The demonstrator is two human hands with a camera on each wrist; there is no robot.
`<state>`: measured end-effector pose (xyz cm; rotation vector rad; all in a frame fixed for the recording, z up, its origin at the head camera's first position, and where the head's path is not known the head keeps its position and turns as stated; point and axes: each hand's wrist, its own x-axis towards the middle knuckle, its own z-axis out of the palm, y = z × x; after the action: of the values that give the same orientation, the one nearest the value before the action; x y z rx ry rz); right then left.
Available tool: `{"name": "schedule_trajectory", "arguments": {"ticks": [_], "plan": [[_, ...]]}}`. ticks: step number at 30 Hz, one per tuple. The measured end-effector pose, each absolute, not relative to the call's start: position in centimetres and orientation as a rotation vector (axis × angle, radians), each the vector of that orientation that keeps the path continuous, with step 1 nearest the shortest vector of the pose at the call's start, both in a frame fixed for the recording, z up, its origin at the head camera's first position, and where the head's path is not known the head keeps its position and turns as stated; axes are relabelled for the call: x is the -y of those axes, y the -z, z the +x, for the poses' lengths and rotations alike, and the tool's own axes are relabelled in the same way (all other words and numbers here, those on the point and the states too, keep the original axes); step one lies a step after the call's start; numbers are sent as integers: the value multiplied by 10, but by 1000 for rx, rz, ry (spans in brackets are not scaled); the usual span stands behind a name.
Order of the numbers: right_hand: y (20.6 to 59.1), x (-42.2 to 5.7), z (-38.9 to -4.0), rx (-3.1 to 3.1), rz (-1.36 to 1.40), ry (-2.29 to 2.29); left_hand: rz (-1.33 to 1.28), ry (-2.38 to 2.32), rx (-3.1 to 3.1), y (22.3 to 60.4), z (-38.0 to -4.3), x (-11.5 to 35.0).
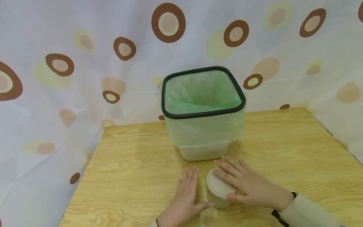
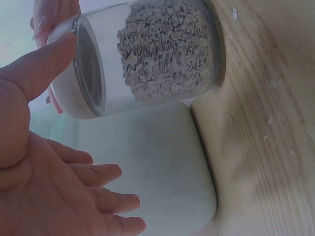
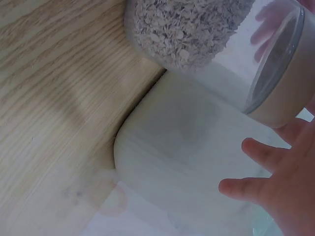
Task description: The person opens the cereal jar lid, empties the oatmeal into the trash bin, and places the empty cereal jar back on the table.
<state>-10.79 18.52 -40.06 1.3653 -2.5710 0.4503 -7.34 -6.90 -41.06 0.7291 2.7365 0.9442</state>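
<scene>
A clear jar (image 2: 162,54) with a beige lid (image 1: 220,183) stands upright on the wooden table, partly filled with pale, oat-like flakes (image 3: 189,29). My right hand (image 1: 249,186) lies over the lid from the right, with straight, spread fingers and the thumb at the lid's near edge. To the left of the jar is my left hand (image 1: 184,198), its fingers extended and its thumb reaching toward the jar. The left wrist view has that thumb overlapping the lid while the other fingers point past the jar.
Just behind the jar stands a white bin (image 1: 202,153) with a black rim (image 1: 204,114) and a green liner bag (image 1: 207,129) folded over it. Small pale crumbs (image 2: 269,119) dot the wooden table (image 1: 127,176). A patterned sheet (image 1: 141,72) hangs behind and at the sides.
</scene>
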Motion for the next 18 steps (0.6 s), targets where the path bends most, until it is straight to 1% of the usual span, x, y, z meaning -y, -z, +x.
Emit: {"name": "schedule_trajectory", "arguments": {"ticks": [8,18], "plan": [[407,-180,-106,2582,1358,-460,716,-940,-2711,415,-70,64],[410,-161,-104,2510,1341,-453,644,-1036,-2637,420,-65,56]]}}
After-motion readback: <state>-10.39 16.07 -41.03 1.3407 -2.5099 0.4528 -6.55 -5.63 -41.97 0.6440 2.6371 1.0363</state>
